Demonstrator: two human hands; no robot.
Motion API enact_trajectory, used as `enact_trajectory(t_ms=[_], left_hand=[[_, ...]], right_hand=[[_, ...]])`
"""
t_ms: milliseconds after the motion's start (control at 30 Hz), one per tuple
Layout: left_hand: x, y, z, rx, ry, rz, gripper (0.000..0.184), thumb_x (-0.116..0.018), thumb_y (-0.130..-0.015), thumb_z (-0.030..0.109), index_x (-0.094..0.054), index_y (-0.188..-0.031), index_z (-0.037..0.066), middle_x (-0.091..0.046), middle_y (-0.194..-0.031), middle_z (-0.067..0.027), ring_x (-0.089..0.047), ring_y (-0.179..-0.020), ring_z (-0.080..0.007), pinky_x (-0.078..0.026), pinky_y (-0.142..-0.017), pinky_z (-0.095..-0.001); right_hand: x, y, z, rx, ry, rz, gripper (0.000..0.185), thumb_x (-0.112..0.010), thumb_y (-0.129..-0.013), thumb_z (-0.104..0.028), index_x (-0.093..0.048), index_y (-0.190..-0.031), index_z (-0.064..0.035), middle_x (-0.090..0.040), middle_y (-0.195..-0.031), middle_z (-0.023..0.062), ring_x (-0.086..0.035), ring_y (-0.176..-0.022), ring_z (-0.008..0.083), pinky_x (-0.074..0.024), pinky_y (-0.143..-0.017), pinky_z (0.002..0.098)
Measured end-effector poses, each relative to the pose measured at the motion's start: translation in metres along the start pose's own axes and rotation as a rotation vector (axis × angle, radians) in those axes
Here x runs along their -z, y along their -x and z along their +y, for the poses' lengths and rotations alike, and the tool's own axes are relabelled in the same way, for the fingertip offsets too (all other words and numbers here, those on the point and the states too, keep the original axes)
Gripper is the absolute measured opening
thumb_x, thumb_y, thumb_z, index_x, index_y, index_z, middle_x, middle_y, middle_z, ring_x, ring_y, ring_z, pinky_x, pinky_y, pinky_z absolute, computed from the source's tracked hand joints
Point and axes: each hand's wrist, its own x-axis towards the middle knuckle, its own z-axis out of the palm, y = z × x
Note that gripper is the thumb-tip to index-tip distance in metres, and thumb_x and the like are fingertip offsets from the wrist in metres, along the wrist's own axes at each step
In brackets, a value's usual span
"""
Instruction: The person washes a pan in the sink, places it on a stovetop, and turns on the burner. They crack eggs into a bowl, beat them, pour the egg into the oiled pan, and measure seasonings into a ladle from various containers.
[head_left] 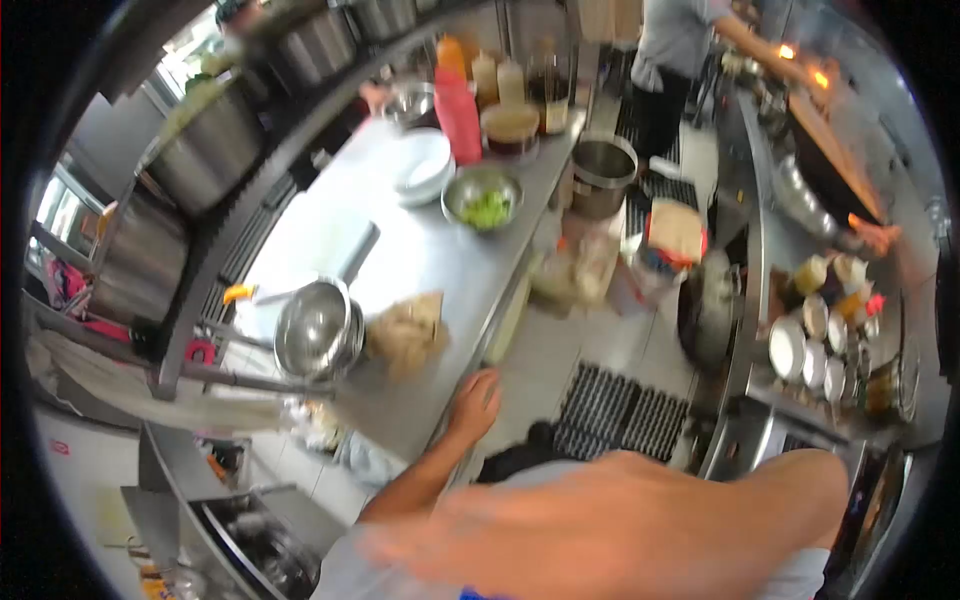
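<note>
My left hand (pixel 477 402) is low beside the front edge of the steel table (pixel 440 440), its fingers curled in and nothing showing in them. My right forearm crosses close below the camera. My right hand (pixel 425 545) is smeared by motion at the lower left of that arm, so its fingers cannot be made out. On the table, nearest my left hand, is a crumpled brown paper or cloth (pixel 410 332). Next to it stand stacked metal bowls (pixel 318 330) with a yellow-ended handle across the rim.
Further along are a bowl of chopped greens (pixel 484 200), white plates (pixel 418 165) and a red squeeze bottle (pixel 457 118). A large pot (pixel 603 172) stands on the floor beyond. Black mats (pixel 620 410) cover the aisle. At the right-hand stove works another person (pixel 680 55) near flames.
</note>
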Motion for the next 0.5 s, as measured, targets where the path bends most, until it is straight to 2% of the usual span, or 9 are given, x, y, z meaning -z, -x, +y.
enact_trajectory(t_ms=[33, 67, 133, 167, 200, 333, 467, 500], left_hand=[[0.010, -0.008, -0.007, -0.063, -0.142, 0.063, 0.025, -0.060, -0.078, 0.010, -0.060, -0.103, 0.004, -0.057, -0.114, -0.0120, -0.054, -0.103, -0.0312, -0.045, -0.085, -0.0367], [0.018, -0.013, -0.017, -0.001, -0.149, 0.035, 0.027, -0.059, -0.077, 0.012, -0.060, -0.103, 0.005, -0.052, -0.122, -0.0113, -0.047, -0.112, -0.0331, -0.039, -0.092, -0.0413], [0.025, -0.019, -0.022, -0.002, -0.241, 0.137, 0.030, -0.059, -0.076, 0.013, -0.059, -0.105, 0.005, -0.049, -0.123, -0.0128, -0.042, -0.115, -0.0345, -0.036, -0.094, -0.0445], [0.027, -0.018, -0.025, 0.006, -0.330, 0.206, 0.033, -0.060, -0.075, 0.015, -0.057, -0.107, 0.005, -0.046, -0.125, -0.0143, -0.038, -0.119, -0.0359, -0.032, -0.096, -0.0476], [0.029, -0.015, -0.027, 0.018, -0.420, 0.269, 0.036, -0.060, -0.075, 0.016, -0.056, -0.108, 0.005, -0.043, -0.127, -0.0158, -0.034, -0.123, -0.0373, -0.029, -0.097, -0.0508], [0.031, -0.012, -0.024, 0.100, -0.453, 0.272, 0.043, -0.057, -0.077, 0.012, -0.048, -0.118, 0.004, -0.036, -0.133, -0.0203, -0.030, -0.125, -0.0425, -0.026, -0.101, -0.0520], [0.028, -0.017, -0.032, 0.086, -0.347, 0.357, 0.043, -0.057, -0.077, 0.011, -0.048, -0.118, 0.003, -0.036, -0.134, -0.0214, -0.029, -0.126, -0.0426, -0.025, -0.102, -0.0530], [0.029, -0.017, -0.032, 0.099, -0.323, 0.349, 0.043, -0.056, -0.077, 0.012, -0.048, -0.118, 0.002, -0.036, -0.133, -0.0220, -0.029, -0.126, -0.0428, -0.025, -0.103, -0.0533]], right_hand=[[0.005, -0.017, 0.010, -0.015, 0.061, -0.009, 0.046, -0.060, -0.080, -0.016, -0.047, -0.122, -0.0035, -0.062, -0.096, 0.0096, -0.063, -0.081, 0.0248, -0.0506, -0.072, 0.0333], [0.009, -0.033, 0.031, -0.035, 0.093, -0.028, 0.042, -0.058, -0.080, -0.017, -0.049, -0.119, -0.0040, -0.061, -0.095, 0.0091, -0.063, -0.082, 0.0252, -0.0505, -0.072, 0.0346], [0.026, -0.057, 0.067, -0.099, 0.271, 0.020, 0.037, -0.057, -0.077, -0.021, -0.056, -0.110, -0.0045, -0.064, -0.094, 0.0143, -0.063, -0.081, 0.0333, -0.0499, -0.072, 0.0406], [0.035, -0.063, 0.084, -0.040, 0.539, 0.056, 0.036, -0.059, -0.077, -0.022, -0.057, -0.110, -0.0061, -0.064, -0.095, 0.0134, -0.063, -0.086, 0.0317, -0.0498, -0.075, 0.0415], [0.052, -0.067, 0.091, -0.170, 0.699, -0.013, 0.037, -0.060, -0.078, -0.024, -0.057, -0.111, -0.0081, -0.063, -0.100, 0.0138, -0.062, -0.092, 0.0311, -0.0493, -0.079, 0.0426], [0.122, -0.095, 0.162, -0.328, 1.087, -0.038, 0.032, -0.059, -0.081, -0.030, -0.060, -0.107, -0.0111, -0.064, -0.099, 0.0128, -0.061, -0.094, 0.0299, -0.0501, -0.076, 0.0433], [0.190, -0.178, 0.200, -0.446, 1.275, -0.002, 0.026, -0.055, -0.082, -0.031, -0.066, -0.084, -0.0074, -0.066, -0.089, 0.0150, -0.064, -0.084, 0.0315, -0.0517, -0.071, 0.0442], [0.210, -0.207, 0.229, -0.368, 1.308, 0.033, 0.027, -0.055, -0.081, -0.030, -0.066, -0.081, -0.0060, -0.066, -0.086, 0.0154, -0.065, -0.082, 0.0324, -0.0519, -0.070, 0.0446]])
